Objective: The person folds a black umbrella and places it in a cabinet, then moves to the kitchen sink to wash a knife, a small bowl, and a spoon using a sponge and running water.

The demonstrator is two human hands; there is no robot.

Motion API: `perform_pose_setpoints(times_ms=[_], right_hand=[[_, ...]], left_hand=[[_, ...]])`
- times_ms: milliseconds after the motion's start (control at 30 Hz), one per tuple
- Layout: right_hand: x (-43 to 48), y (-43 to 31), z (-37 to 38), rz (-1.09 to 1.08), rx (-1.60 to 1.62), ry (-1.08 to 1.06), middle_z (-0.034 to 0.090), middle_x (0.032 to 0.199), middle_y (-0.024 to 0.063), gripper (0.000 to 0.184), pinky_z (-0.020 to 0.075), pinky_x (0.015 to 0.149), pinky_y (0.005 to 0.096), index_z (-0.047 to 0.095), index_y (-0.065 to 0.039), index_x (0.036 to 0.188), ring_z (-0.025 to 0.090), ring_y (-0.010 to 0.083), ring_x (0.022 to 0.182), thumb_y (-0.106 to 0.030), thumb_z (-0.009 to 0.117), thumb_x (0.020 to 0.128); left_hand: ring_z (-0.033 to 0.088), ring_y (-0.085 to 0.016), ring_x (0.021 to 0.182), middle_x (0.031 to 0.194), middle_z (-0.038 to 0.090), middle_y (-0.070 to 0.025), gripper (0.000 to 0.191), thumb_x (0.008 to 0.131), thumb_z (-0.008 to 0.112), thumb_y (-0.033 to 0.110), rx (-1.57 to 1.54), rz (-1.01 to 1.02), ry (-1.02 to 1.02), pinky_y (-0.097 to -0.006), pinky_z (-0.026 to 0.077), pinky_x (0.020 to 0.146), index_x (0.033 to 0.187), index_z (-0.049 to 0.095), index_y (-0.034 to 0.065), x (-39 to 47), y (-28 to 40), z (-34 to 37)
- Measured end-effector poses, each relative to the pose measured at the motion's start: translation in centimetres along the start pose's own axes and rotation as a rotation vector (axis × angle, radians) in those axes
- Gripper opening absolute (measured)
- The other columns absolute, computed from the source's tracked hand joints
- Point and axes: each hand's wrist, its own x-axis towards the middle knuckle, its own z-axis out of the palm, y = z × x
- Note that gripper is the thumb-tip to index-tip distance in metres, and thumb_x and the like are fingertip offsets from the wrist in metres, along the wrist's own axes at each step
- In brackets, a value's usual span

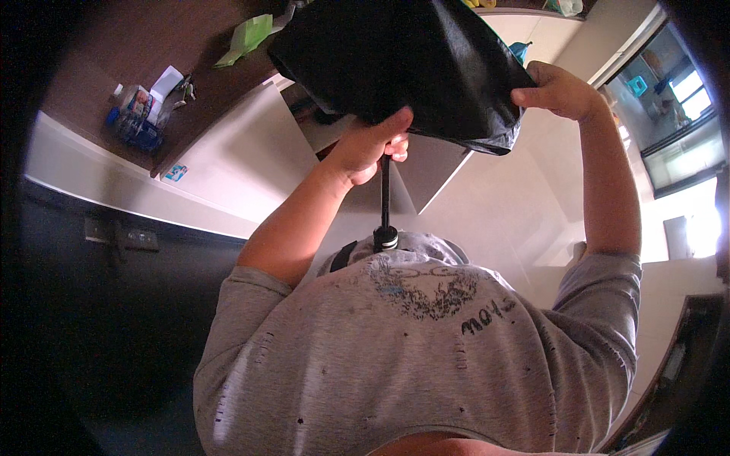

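Note:
A black umbrella (393,68) hangs before my chest, its handle (386,238) pointing back toward my shirt. The canopy is partly spread, with loose, shiny folds. My left hand (373,148) is closed around the shaft (385,196) just under the canopy, its thumb lying along the cloth. With thumb and fingers, my right hand (553,94) pinches the canopy's right edge. The upper part of the canopy runs out of view at the top, and the cloth hides the ribs.
On the dark brown wooden top (80,80) at left lie a clear plastic bottle (140,122), a small paper box (166,84), keys (187,91) and a green packet (246,40). Below it is a pale cabinet panel (234,154). A window (661,91) is at right. Wall sockets (140,239) are at lower left.

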Motion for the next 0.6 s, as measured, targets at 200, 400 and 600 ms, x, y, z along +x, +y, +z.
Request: perform_pose_setpoints(times_ms=[200, 400, 600], right_hand=[[1.0, 0.4, -0.4, -0.207, 0.015, 0.206, 0.065, 0.096, 0.0136, 0.046, 0.0474, 0.084, 0.035, 0.061, -0.002, 0.106, 0.061, 0.0198, 0.088, -0.039, 0.067, 0.081], [-0.8, -6.9, -1.2, -0.834, -0.281, 0.929, 0.064, 0.098, 0.0093, 0.029, 0.0512, 0.073, 0.0295, 0.064, -0.006, 0.102, 0.062, 0.018, 0.087, -0.025, 0.069, 0.08], [-1.3, -12.2, 1.0, -0.535, -0.231, 0.473, 0.063, 0.1, 0.0106, 0.034, 0.0496, 0.078, 0.0327, 0.062, -0.006, 0.102, 0.061, 0.0204, 0.084, -0.029, 0.07, 0.078]], left_hand=[[0.036, -0.008, 0.05, 0.057, 0.041, 0.0029, 0.03, 0.086, 0.063, 0.035, 0.175, -0.061, 0.186, -0.0234, 0.033, 0.053, 0.071, 0.049, 0.0131, 0.0, 0.1, 1.1], [0.058, -0.037, 0.101, 0.106, 0.063, -0.0198, 0.048, 0.08, 0.066, 0.035, 1.182, 0.547, 0.375, -0.0378, 0.046, 0.084, 0.115, 0.056, 0.0036, 1.7, -0.5, 2.0], [0.058, -0.046, 0.084, 0.083, 0.06, -0.0299, 0.041, 0.079, 0.063, 0.03, 1.282, 0.483, 0.43, -0.0472, 0.05, 0.073, 0.097, 0.052, -0.0052, 3.3, -0.4, 0.9]])
